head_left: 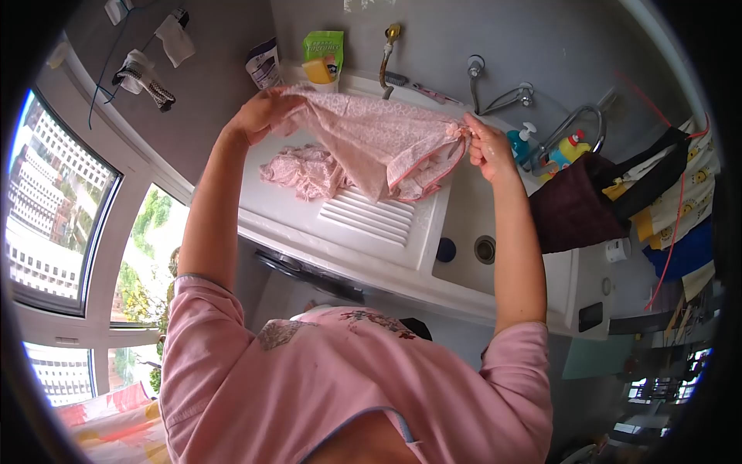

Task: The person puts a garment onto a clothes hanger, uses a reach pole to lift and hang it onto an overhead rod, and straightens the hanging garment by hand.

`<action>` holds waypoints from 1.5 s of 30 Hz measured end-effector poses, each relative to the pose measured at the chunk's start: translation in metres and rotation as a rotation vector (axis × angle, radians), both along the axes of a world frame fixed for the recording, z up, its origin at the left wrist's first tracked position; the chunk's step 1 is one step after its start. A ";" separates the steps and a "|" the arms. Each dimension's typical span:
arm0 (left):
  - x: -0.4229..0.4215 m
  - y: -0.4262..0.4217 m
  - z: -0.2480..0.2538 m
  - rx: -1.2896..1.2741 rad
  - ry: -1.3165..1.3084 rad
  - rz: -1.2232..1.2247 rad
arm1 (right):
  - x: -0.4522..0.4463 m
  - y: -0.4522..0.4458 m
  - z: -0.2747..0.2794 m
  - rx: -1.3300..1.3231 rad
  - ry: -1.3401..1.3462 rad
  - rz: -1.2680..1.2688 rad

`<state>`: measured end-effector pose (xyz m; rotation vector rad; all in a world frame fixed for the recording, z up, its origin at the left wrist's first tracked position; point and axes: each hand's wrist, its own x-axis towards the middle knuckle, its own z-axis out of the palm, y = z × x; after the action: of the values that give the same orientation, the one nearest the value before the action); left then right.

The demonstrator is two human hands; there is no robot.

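A pale pink patterned garment (pixel 363 135) with darker pink trim hangs stretched between my two hands, above the white washboard counter. My left hand (pixel 267 112) is closed around its left end. At the other end, near a small pink ruffle or bow, the fingers of my right hand (pixel 485 147) pinch the cloth. Beneath it, a second crumpled pink patterned cloth (pixel 305 172) lies on the counter, left of the ridged washboard (pixel 367 216). The hanging garment partly hides both the cloth and the ridges.
Right of the washboard is a sink basin (pixel 464 263) with a drain (pixel 485 249). A green pouch (pixel 323 50) and a purple-and-white package (pixel 264 63) stand at the back left. A soap pump bottle (pixel 519 143), a yellow bottle (pixel 568 151) and hanging dark cloths (pixel 580 201) are at right.
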<state>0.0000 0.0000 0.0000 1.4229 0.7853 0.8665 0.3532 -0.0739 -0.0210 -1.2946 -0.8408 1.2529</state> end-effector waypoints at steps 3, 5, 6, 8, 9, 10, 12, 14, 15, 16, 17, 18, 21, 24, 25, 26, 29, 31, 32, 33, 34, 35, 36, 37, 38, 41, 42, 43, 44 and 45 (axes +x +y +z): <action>0.009 0.001 -0.021 -0.046 -0.016 -0.113 | 0.017 0.000 0.011 -0.033 -0.060 -0.031; -0.011 -0.009 -0.023 -0.236 -0.130 -0.207 | -0.001 -0.020 0.017 0.007 -0.170 0.018; -0.024 -0.020 -0.014 -0.283 -0.145 -0.191 | -0.014 -0.026 0.020 -0.001 -0.128 0.012; -0.040 -0.016 -0.024 -0.324 -0.112 -0.191 | -0.026 -0.034 0.033 -0.040 -0.172 0.124; -0.044 -0.012 -0.039 -0.361 -0.108 -0.191 | -0.027 -0.031 0.025 -0.045 -0.182 0.117; -0.048 -0.006 -0.062 -0.351 0.012 -0.039 | -0.029 -0.021 0.005 -0.032 -0.225 0.144; -0.059 0.006 -0.105 -0.158 0.772 0.187 | -0.054 -0.014 -0.042 -0.123 -0.251 0.107; -0.078 0.028 -0.166 0.173 1.206 0.225 | -0.073 -0.014 -0.090 -0.210 -0.204 0.062; -0.084 0.019 -0.183 0.301 1.125 0.399 | -0.079 -0.018 -0.105 -0.225 -0.250 0.010; -0.073 0.000 -0.173 0.495 1.098 0.604 | -0.082 -0.024 -0.116 -0.234 -0.244 0.006; -0.065 -0.010 -0.163 0.494 1.100 0.595 | -0.080 -0.031 -0.123 -0.189 -0.348 -0.029; -0.057 -0.020 -0.154 0.560 0.923 0.540 | -0.076 -0.038 -0.131 -0.147 -0.456 -0.063; -0.020 -0.061 -0.138 0.446 0.730 0.297 | -0.065 -0.059 -0.158 -0.096 -0.957 0.014; 0.016 -0.087 -0.164 0.533 0.941 0.143 | -0.105 -0.081 -0.143 -0.120 -1.209 0.019; 0.026 -0.095 -0.172 0.598 1.020 0.119 | -0.114 -0.084 -0.145 -0.125 -1.271 0.048; 0.032 -0.098 -0.187 0.630 1.035 0.073 | -0.119 -0.085 -0.156 -0.126 -1.274 0.041; 0.036 -0.091 -0.194 0.550 1.065 -0.054 | -0.116 -0.084 -0.175 0.083 -1.309 -0.079; 0.023 -0.077 -0.189 0.553 0.971 0.000 | -0.109 -0.090 -0.147 -0.056 -1.256 -0.047; 0.016 -0.070 -0.180 0.500 0.940 -0.010 | -0.107 -0.095 -0.127 -0.069 -1.255 -0.019; 0.010 -0.071 -0.151 0.420 0.937 -0.028 | -0.107 -0.098 -0.109 -0.072 -1.256 -0.023; 0.003 -0.063 -0.141 0.461 0.813 -0.002 | -0.105 -0.098 -0.094 -0.114 -1.266 -0.023; 0.003 -0.059 -0.127 0.466 0.823 0.085 | -0.103 -0.098 -0.084 -0.159 -1.275 -0.023; 0.005 -0.053 -0.117 0.496 0.787 0.185 | -0.103 -0.094 -0.079 -0.182 -1.255 -0.019; 0.010 -0.043 -0.110 0.484 0.791 0.233 | -0.101 -0.081 -0.084 -0.196 -1.255 -0.028; 0.017 -0.027 -0.118 0.455 0.809 0.301 | -0.097 -0.066 -0.096 -0.119 -1.222 -0.115; 0.032 0.004 -0.174 0.497 0.694 0.349 | -0.082 -0.051 -0.132 0.008 -1.272 -0.212; 0.028 0.002 -0.186 0.515 0.696 0.195 | -0.082 -0.054 -0.131 0.020 -1.209 -0.218; 0.028 0.006 -0.196 0.408 0.674 -0.041 | -0.078 -0.061 -0.129 0.037 -1.151 -0.220; 0.025 0.002 -0.215 0.555 0.717 0.019 | -0.073 -0.070 -0.128 0.068 -1.040 -0.191; 0.023 -0.003 -0.230 0.694 0.766 0.086 | -0.065 -0.078 -0.127 0.064 -1.041 -0.198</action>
<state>0.0226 -0.0032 -0.2296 2.4225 1.1786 0.6706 0.2879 -0.1519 -0.1482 -1.9324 -1.3942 0.3156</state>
